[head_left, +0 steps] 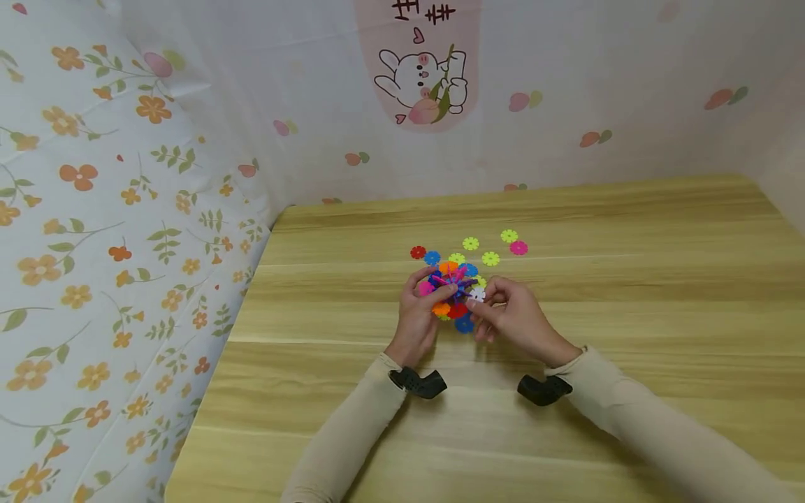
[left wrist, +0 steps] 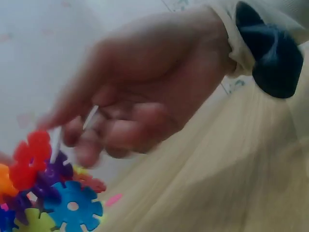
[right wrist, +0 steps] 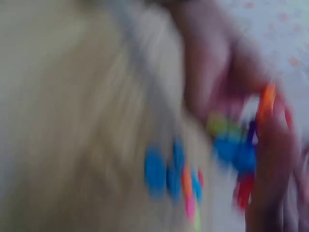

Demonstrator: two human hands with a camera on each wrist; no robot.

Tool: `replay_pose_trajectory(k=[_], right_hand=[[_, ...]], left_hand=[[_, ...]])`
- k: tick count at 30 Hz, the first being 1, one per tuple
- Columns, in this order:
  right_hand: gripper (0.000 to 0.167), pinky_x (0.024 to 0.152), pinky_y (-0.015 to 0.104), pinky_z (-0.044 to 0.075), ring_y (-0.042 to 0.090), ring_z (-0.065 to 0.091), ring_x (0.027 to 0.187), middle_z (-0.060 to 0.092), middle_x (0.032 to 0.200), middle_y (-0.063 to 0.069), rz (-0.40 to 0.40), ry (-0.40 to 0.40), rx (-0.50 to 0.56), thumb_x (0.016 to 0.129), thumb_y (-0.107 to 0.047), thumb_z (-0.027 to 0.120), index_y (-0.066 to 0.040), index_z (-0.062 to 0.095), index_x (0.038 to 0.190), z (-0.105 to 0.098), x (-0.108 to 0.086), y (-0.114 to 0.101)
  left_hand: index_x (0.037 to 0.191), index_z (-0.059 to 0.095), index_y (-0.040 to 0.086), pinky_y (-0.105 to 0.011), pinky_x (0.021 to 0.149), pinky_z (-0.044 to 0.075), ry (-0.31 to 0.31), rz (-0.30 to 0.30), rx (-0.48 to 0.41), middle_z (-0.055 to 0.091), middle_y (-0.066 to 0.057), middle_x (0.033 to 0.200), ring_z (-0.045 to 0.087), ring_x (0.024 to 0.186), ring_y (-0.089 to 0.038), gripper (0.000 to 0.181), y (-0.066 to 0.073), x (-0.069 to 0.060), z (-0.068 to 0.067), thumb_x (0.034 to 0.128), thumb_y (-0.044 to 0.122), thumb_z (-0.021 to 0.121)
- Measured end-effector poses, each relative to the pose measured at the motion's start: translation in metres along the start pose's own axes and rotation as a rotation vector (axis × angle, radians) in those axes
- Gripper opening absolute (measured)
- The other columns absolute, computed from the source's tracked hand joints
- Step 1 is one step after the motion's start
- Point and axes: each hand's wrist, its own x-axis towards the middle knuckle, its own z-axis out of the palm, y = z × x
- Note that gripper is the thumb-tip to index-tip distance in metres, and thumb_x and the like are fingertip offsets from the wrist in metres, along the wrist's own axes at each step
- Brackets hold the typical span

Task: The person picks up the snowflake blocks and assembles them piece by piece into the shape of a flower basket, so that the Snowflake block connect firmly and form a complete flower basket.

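My left hand (head_left: 416,313) holds a cluster of interlocking snowflake discs (head_left: 455,282), its thumb lying over the front. Pink, purple, orange, red and blue pieces show in the cluster. At its right side, my right hand (head_left: 520,318) pinches a white snowflake disc (head_left: 476,295) between thumb and fingers. The left wrist view shows the white disc (left wrist: 56,145) edge-on, close against the red disc (left wrist: 30,162) and purple pieces. A blue disc (left wrist: 73,206) faces that camera. Motion blurs the right wrist view, where colored pieces (right wrist: 236,152) appear beside a hand.
Loose discs lie on the wooden table (head_left: 629,279) beyond the hands: a red disc (head_left: 418,252), a blue disc (head_left: 432,258), a pink disc (head_left: 518,248) and several yellow-green discs (head_left: 490,258). A patterned cloth (head_left: 302,84) hangs behind the table and along its left.
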Motion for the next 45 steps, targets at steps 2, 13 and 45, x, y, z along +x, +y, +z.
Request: replay_pose_trajectory(k=[2,13,45], right_hand=[[0.023,0.046,0.032,0.052,0.034,0.068,0.058,0.069,0.082,0.025,-0.023,-0.134,-0.106,0.093,-0.015,0.071,0.002,0.056,0.09,-0.015,0.006,0.002],[0.025,0.07,0.042,0.053,0.031,0.063,0.082,0.068,0.1,0.021,-0.118,-0.034,-0.75,0.092,-0.015,0.069,0.005,0.067,0.106,-0.087,0.066,0.0],[0.013,0.051,0.026,0.049,0.015,0.059,0.055,0.065,0.073,0.006,-0.291,0.022,-0.34,0.091,0.002,0.065,0.0,0.062,0.103,-0.038,0.001,-0.034]], left_hand=[[0.128,0.048,-0.006,-0.024,0.078,0.058,0.015,0.023,0.029,0.068,-0.005,0.098,0.068,0.086,-0.014,0.052,0.002,0.001,0.0,0.081,-0.017,0.066],[0.136,0.046,-0.006,-0.024,0.082,0.057,-0.055,-0.051,0.072,0.065,-0.009,0.109,0.067,0.09,-0.014,0.053,0.008,-0.005,-0.009,0.0859,-0.012,0.063],[0.138,0.04,-0.003,-0.022,0.08,0.057,-0.13,-0.13,0.019,0.061,-0.005,0.104,0.066,0.083,-0.009,0.051,0.008,-0.01,-0.002,0.0914,-0.008,0.059]])
